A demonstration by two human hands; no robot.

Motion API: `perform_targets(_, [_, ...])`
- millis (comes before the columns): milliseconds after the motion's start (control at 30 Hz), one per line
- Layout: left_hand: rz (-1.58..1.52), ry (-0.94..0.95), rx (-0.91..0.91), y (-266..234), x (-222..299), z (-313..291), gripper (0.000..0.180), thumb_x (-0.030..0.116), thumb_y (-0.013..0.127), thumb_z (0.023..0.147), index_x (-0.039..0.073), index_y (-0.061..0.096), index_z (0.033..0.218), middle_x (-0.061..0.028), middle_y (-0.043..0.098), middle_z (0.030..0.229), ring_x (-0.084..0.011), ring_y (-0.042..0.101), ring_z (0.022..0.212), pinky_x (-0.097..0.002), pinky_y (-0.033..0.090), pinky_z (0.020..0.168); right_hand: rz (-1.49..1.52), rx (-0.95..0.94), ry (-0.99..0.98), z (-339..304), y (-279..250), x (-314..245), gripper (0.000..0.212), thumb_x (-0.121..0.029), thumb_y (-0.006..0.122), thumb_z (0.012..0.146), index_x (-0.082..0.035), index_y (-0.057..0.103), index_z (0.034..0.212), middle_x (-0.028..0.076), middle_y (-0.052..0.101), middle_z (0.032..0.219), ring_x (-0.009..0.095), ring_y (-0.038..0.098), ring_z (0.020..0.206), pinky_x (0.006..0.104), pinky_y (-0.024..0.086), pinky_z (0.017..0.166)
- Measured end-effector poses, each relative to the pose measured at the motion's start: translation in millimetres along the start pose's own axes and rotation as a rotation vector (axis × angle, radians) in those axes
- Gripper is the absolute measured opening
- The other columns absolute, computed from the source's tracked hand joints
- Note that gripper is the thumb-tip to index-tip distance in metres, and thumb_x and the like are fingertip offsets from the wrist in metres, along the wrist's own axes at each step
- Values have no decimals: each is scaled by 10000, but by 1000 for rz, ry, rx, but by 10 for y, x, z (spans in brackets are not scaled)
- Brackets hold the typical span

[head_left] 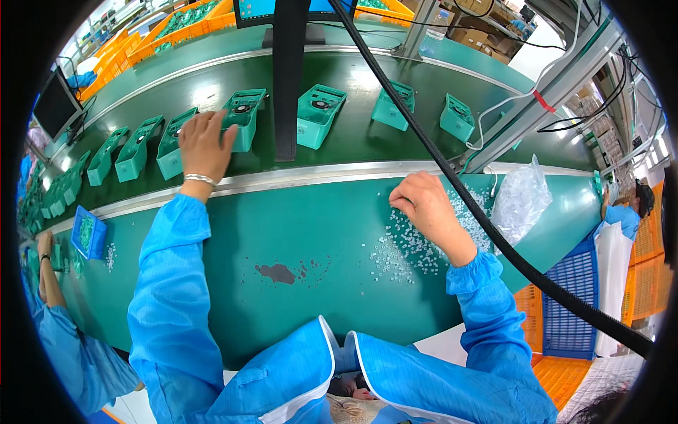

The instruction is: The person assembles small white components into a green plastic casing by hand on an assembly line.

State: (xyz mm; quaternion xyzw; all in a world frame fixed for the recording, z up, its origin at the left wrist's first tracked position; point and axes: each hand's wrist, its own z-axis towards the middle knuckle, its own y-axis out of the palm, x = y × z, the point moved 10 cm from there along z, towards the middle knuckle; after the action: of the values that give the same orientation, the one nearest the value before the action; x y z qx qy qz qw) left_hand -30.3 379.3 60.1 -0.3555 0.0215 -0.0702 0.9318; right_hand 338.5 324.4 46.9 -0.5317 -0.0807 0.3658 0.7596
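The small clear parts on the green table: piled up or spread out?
Spread out. The small clear parts lie scattered loosely across the green table under the right hand.

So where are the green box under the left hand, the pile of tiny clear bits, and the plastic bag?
green box point(244, 121), head view, front face.
clear bits point(406, 247), head view, pile's middle.
plastic bag point(521, 200), head view, crinkled middle.

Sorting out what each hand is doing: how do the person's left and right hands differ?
The left hand reaches far onto the dark conveyor belt, touching a green plastic housing; the right hand stays nearer, fingertips down in small clear beads on the green worktable. Only the left wrist wears a bracelet. Both sleeves are blue.
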Motion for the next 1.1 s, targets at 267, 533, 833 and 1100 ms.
perform_targets(267, [209,-129,-74,-71,-786,-303,355,388,609,1000,144,692,1244,-48,693,1189,-265,604,1171,-450,410,1040,2,-35,1,-38,-18,4,97,-77,776,753,-101,727,833,34,654,849,280,601,944,423,450,886])
perform_targets(533, [246,-169,-159,-106,-739,-336,389,447,614,992,132,707,1201,-47,742,1081,-267,646,1059,-440,434,965,-25,-35,-8,-80,-39,-23,93,-74,771,763,-102,735,844,40,658,857,275,602,956,420,446,907])
perform_targets(833, [195,-129,-118,-218,-771,-413,304,390,655,970,93,710,941,-70,695,853,-286,642,881,-447,441,906,-155,8,-212,-76,-67,-245,85,-72,702,747,-87,667,822,43,623,851,277,594,947,427,457,899])
perform_targets(1100, [0,-43,-36,-1191,-405,-866,191,188,746,896,47,618,884,-109,592,812,-343,587,831,-463,435,843,-180,24,-240,-54,18,-204,106,-95,679,746,-78,635,841,56,622,882,288,595,953,433,462,896])
